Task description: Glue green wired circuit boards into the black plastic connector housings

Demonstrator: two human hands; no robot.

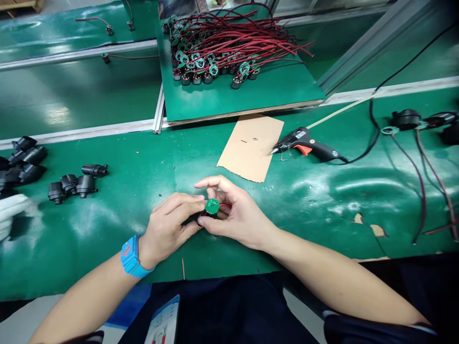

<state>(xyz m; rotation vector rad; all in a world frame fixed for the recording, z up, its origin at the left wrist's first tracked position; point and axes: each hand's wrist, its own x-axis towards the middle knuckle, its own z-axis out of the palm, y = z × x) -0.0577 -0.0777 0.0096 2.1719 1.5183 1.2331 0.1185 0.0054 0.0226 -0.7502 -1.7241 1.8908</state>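
Note:
Above the green bench, my left hand [172, 217], with a blue strap at the wrist, is closed around a dark part mostly hidden by its fingers. It seems to be a black housing like those on the bench. A small round green circuit board [212, 206] sits at the fingertips, facing up. My right hand [240, 212] curves around the board's other side, its thumb pressed in below and its index finger raised. Red wire [225, 205] runs from the board into the right palm. Whether the board is seated in the dark part, I cannot tell.
A glue gun [310, 145] rests with its nozzle over a cardboard piece [251, 148]. Red-wired motors with boards [215, 67] crowd a raised shelf [244, 102]. Black housings [73, 185] stand left, near a gloved hand [12, 212]. Wired assemblies [407, 119] lie right.

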